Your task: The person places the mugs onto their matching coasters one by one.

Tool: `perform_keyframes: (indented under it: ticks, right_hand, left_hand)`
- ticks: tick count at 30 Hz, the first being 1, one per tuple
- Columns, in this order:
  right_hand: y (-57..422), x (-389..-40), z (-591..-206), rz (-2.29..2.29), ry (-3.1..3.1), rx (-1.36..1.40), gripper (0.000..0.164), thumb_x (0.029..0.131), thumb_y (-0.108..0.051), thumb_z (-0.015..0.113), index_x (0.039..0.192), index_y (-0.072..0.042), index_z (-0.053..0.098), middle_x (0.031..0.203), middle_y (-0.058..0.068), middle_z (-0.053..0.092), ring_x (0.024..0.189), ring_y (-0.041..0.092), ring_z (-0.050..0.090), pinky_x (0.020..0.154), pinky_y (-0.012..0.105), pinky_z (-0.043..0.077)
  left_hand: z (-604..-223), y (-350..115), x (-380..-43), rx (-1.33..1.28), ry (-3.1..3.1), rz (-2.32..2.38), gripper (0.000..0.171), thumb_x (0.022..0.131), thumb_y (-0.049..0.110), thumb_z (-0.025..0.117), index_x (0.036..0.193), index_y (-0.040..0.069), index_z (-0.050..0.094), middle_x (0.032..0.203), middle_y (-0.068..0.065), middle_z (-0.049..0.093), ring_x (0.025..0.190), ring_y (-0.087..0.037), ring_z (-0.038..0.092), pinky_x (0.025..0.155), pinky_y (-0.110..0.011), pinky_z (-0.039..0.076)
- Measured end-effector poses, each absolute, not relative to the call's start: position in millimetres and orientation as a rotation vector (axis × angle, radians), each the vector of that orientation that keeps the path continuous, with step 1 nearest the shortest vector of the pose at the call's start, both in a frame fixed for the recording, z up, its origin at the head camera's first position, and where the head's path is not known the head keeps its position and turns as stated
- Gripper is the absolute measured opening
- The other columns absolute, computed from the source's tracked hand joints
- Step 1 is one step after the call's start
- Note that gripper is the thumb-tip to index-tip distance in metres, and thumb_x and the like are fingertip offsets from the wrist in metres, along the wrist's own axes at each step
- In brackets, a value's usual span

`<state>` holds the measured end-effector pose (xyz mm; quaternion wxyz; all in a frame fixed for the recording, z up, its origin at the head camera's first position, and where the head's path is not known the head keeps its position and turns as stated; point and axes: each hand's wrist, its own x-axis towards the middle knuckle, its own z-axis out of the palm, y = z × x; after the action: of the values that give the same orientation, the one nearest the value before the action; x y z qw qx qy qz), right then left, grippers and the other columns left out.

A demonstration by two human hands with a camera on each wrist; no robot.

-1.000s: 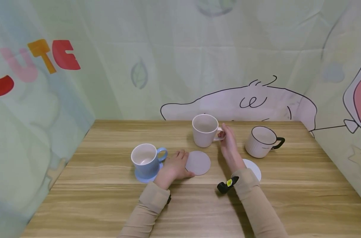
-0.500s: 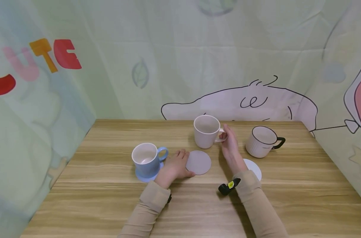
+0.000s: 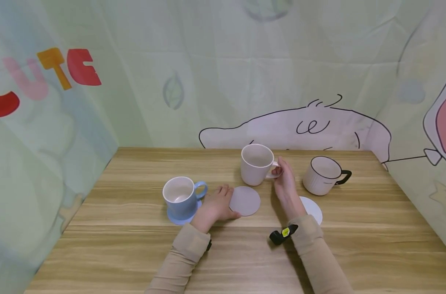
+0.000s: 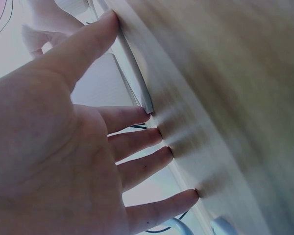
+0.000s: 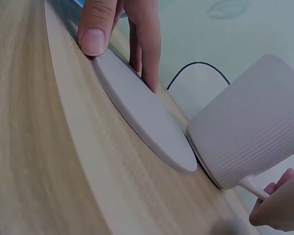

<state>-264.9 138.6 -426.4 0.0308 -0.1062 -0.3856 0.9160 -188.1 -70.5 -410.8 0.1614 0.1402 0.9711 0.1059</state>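
Pinkish-white and finely ribbed, the mug (image 3: 252,173) stands upright just behind the grey coaster (image 3: 246,201); whether the two touch, I cannot tell. With my right hand (image 3: 286,185) I grip its handle from the right, fingers curled round it. My left hand (image 3: 216,204) is spread, holding nothing, with straight fingers resting on the wood; the thumb and the index fingertip touch the coaster's rim on its left side. Close beyond that hand is a blue mug (image 3: 180,206), upright on a blue coaster (image 3: 176,221), its handle turned towards my fingers. On my other side, a white mug (image 3: 318,180) with a black rim and black handle stands on the table (image 3: 237,261), behind a white coaster (image 3: 313,210) that my right forearm partly covers. Beige sleeves (image 3: 190,245) reach my wrists. Past the table's far edge hangs a pale green printed cloth (image 3: 142,90).
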Motion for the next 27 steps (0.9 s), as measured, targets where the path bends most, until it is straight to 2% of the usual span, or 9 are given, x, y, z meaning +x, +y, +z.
perform_keyframes:
  ticks: [12, 27]
  right_hand:
    - [136.5, -257.2, -426.3, 2.816, -1.185, -0.339, 0.04, 0.102, -0.014, 0.045, 0.062, -0.014, 0.045, 0.056, -0.004, 0.039, 0.061, 0.009, 0.04, 0.067, 0.019, 0.035]
    - [138.2, -249.7, -415.7, 2.859, -1.13, -0.277, 0.039, 0.102, -0.014, 0.044, 0.063, -0.014, 0.046, 0.055, -0.003, 0.04, 0.06, 0.01, 0.042, 0.07, 0.021, 0.034]
  left_hand:
    - [-409.5, -70.2, -188.3, 0.409, 2.77, 0.292, 0.087, 0.084, 0.049, 0.068, 0.149, 0.005, 0.031, 0.158, -0.016, 0.026, 0.147, -0.034, 0.025, 0.111, -0.064, 0.027]
    - [-410.1, -70.2, -189.3, 0.407, 2.763, 0.289, 0.088, 0.084, 0.05, 0.068, 0.149, 0.005, 0.031, 0.159, -0.016, 0.025, 0.147, -0.034, 0.024, 0.112, -0.064, 0.027]
